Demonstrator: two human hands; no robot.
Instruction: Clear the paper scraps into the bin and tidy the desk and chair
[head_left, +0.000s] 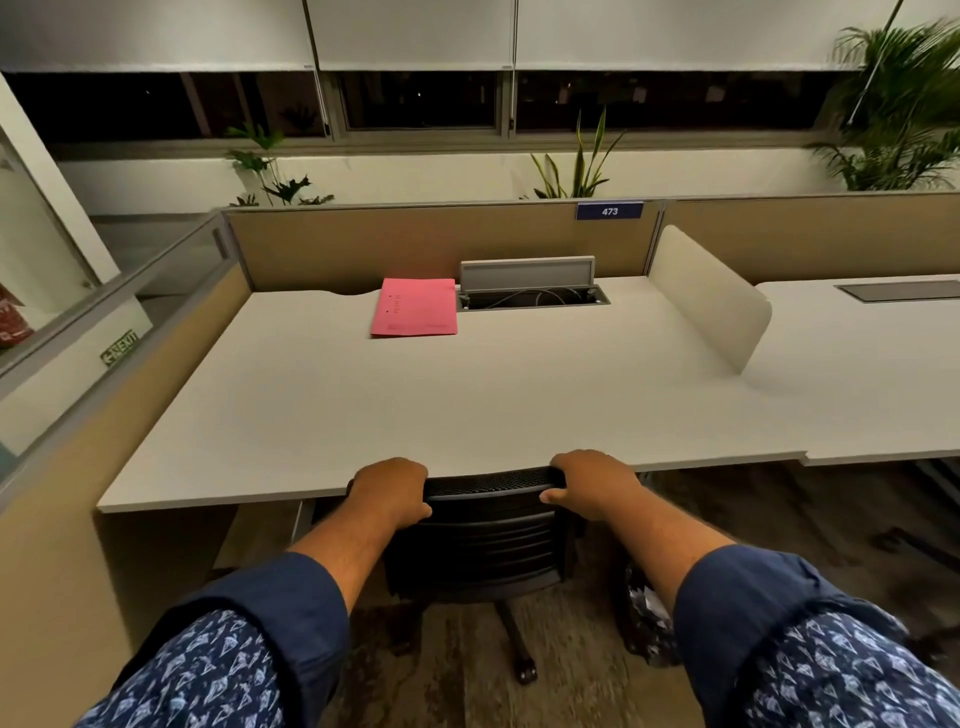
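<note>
**Chair at desk edge, both hands on backrest**

Desk (415, 405): one pale top, its front edge directly above the chair. No paper scraps visible on it.

Chair (483, 540): one, black mesh back, seat tucked under the desk, backrest top touching or just short of the desk edge; cannot tell which. One castor visible on the carpet.

Bin (644, 613): one dark shape on the floor just right of the chair, pale crumpled material inside. Partly hidden by the right forearm.

Folder (414, 307): one, pink, lying flat at the back of the desk, just left of the open cable tray (532, 297).

Left hand (389, 491): fingers curled over the left top corner of the backrest, gripping it.
Right hand (589, 483): fingers curled over the right top corner, thumb out along the frame, gripping it.

Judgement: tidying looks nearly done; this is the chair step.

Risks:
- Further pushing could pinch the fingers between backrest and desk edge, since both hands wrap the top rail.
- Uneven push could swing the chair right into the bin and tip it.
</note>
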